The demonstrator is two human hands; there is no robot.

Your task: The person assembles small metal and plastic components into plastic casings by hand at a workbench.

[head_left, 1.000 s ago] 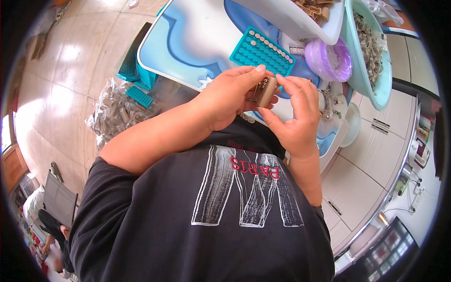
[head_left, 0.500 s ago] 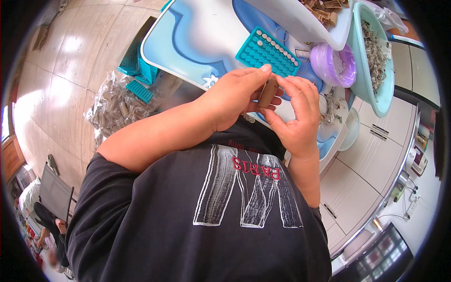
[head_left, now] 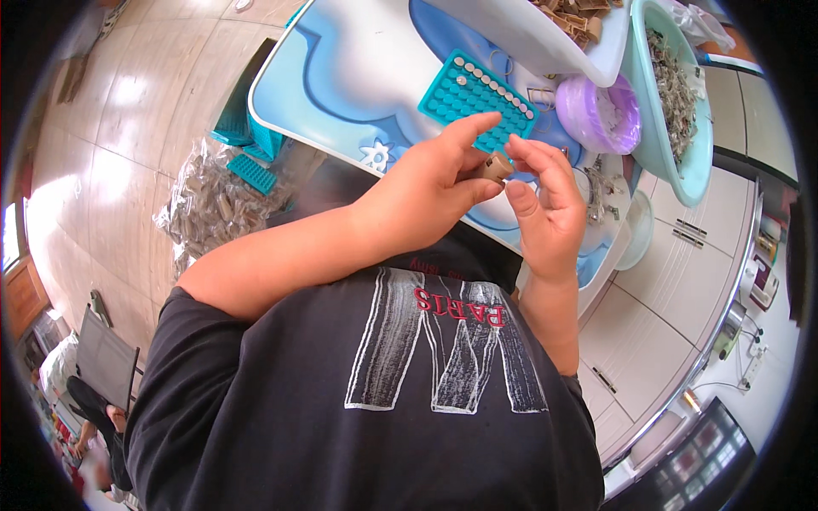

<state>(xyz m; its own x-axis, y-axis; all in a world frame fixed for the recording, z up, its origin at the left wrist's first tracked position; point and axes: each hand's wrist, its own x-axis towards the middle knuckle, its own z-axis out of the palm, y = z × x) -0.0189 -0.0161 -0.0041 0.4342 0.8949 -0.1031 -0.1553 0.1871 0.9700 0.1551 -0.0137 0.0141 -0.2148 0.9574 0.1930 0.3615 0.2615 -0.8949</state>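
Note:
My left hand (head_left: pixel 447 166) is closed around a small tan-brown block-like piece (head_left: pixel 494 168), one end of which shows between thumb and fingers. Beside it, my right hand (head_left: pixel 550 196) has its thumb and fingers apart, close to that exposed end. Whether a fingertip touches the piece is hard to make out. Just beyond the hands, a teal tray (head_left: pixel 443 98) with rows of round cups lies on the table. Whitish round pieces fill one row along its far edge, and another sits in the row beside it.
Right of the tray stand a purple bowl (head_left: pixel 584 111) lined with plastic and a pale green basin (head_left: pixel 694 183) of small metal parts. A white bin (head_left: pixel 554 47) holds brown pieces. On the left floor lies a plastic bag (head_left: pixel 192 204) of brownish pieces.
The brown piece was held upright between both hands. It is now turned end-on in my left hand, and my right fingers have spread away from it.

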